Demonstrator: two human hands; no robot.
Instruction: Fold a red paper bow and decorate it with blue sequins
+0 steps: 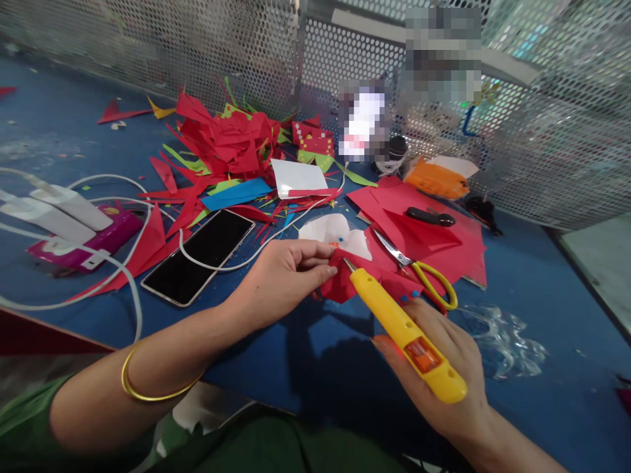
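Head view, hands inspected first: left hand (279, 279) is clamped by its fingertips on a folded red paper piece (340, 282), located at the centre, above the blue table (537, 282). Right hand (466, 368), apart from the left, is closed round a yellow tool (389, 315), its metal tip pointing to 11 o'clock, close to the paper; whether the tip makes contact cannot be determined. Taking the red piece as dial centre, white paper (320, 228) lies just beyond at 12, scissors (405, 261) at 3, clear plastic (513, 341) at 4, red sheets (466, 243) bearing a black-handled item (428, 217) at 2, a dark-screened phone (207, 249) at 9, and heaped paper scraps (227, 141) at 11.
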